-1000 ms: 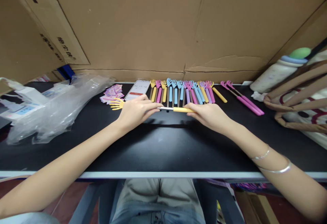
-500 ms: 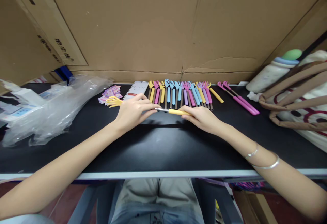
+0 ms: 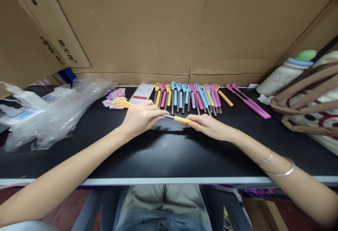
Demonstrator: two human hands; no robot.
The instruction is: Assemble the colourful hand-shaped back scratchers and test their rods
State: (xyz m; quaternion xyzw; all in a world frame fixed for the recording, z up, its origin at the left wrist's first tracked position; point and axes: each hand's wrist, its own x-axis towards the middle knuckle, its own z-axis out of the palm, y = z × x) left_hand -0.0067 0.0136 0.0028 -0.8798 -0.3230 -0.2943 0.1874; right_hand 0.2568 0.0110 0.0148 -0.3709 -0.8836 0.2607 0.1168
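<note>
A yellow telescopic back scratcher (image 3: pixel 176 118) lies crosswise between my hands, just above the black table (image 3: pixel 163 153). My left hand (image 3: pixel 141 117) is closed round its metal shaft, and the yellow claw head (image 3: pixel 120 102) sticks out past it to the left. My right hand (image 3: pixel 207 125) pinches the yellow handle end. Just behind my hands, a row of several back scratchers (image 3: pixel 190 97) in yellow, pink, blue and purple lies side by side.
A phone (image 3: pixel 142 93) and small pink packets (image 3: pixel 115 95) lie at the row's left end. Two pink scratchers (image 3: pixel 249 101) lie apart on the right. A crumpled clear plastic bag (image 3: pixel 52 111) is at left, a tote bag (image 3: pixel 308 104) and bottle (image 3: pixel 285 72) at right. Cardboard walls the back.
My hands have come closer together and the scratcher's visible shaft between them has grown shorter. The claw head has shifted slightly right.
</note>
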